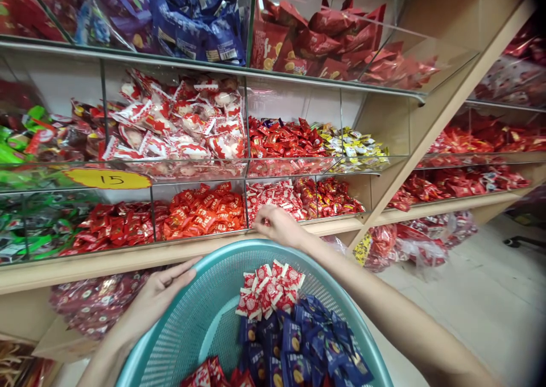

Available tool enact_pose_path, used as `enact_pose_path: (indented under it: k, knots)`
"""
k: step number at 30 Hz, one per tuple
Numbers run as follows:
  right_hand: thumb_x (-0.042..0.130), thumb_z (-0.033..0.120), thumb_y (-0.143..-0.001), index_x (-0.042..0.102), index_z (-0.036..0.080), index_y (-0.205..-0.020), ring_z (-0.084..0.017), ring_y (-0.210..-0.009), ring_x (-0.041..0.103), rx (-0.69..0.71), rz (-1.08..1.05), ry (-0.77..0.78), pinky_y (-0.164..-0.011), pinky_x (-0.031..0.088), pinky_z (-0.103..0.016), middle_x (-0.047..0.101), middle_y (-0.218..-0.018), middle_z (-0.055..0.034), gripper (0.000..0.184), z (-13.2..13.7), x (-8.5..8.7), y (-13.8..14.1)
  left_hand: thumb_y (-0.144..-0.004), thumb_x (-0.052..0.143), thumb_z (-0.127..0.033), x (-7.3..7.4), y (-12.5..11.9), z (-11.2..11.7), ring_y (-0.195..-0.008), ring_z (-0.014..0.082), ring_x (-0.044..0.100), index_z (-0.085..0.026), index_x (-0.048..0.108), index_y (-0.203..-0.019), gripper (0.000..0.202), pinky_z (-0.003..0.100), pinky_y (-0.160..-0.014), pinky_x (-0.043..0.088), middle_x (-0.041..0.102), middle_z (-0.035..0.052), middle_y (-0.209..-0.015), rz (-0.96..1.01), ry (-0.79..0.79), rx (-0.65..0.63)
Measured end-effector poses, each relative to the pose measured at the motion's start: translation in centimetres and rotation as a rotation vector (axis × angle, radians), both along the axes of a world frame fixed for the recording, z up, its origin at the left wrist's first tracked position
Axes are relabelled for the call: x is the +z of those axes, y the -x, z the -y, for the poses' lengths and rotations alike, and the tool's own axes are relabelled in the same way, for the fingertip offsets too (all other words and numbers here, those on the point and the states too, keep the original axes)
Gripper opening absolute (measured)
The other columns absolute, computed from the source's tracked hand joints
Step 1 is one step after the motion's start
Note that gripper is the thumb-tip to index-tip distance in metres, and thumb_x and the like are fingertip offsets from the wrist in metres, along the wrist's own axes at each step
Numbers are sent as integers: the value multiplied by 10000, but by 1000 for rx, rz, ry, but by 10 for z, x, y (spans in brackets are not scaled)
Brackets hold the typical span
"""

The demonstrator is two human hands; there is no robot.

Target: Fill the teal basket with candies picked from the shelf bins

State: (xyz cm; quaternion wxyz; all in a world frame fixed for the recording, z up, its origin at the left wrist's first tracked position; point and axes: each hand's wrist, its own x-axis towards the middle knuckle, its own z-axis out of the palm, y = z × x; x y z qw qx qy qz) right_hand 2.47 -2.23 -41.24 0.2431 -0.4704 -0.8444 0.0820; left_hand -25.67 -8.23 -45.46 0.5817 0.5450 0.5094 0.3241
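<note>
A teal plastic basket (200,313) sits low in front of me. It holds red-and-white candies (269,290), dark blue packets (298,341) and a few red packets (215,374). My left hand (160,296) grips the basket's left rim, thumb over the edge. My right hand (277,225) reaches into the lower shelf bin of red-and-white candies (273,196). Its fingers are curled in a pinch at the candies; what they hold is hidden.
Glass-fronted shelf bins hold wrapped sweets: orange-red packets (205,210), red ones (115,225), green ones (25,227), yellow ones (354,145). A yellow price tag marked 15 (108,178) is stuck on the glass. Bagged stock (96,301) lies under the shelf. Pale floor (490,296) at right.
</note>
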Motion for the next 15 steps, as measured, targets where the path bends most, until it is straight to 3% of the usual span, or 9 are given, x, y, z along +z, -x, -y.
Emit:
enact_pose_path:
  k: [3, 6, 15]
  knots:
    - [496, 301, -803, 585, 154, -814, -131, -735, 521, -268, -19, -19, -671, 369, -231, 574, -828, -49, 172, -25, -7, -15, -686, 639, -449, 3, -1, 1, -1068, 254, 525, -260, 519, -1192, 554, 309, -836, 479, 595, 12, -1134, 3, -11, 14]
    - [529, 413, -765, 599, 163, -895, -161, -799, 539, -410, 51, 25, -687, 372, -241, 572, -920, -77, 290, -42, -16, -20, -703, 627, -442, 4, -1, 2, -1098, 251, 499, -255, 513, -1197, 540, 309, -856, 465, 590, 15, -1141, 16, -2, 8]
    - [512, 557, -716, 617, 176, -907, -189, -808, 563, -516, 129, 115, -666, 380, -254, 572, -1001, -112, 438, -62, -23, -11, -730, 605, -430, 1, 0, 0, -1096, 231, 505, -262, 509, -1201, 510, 305, -892, 437, 579, -1, -1159, 22, -5, -13]
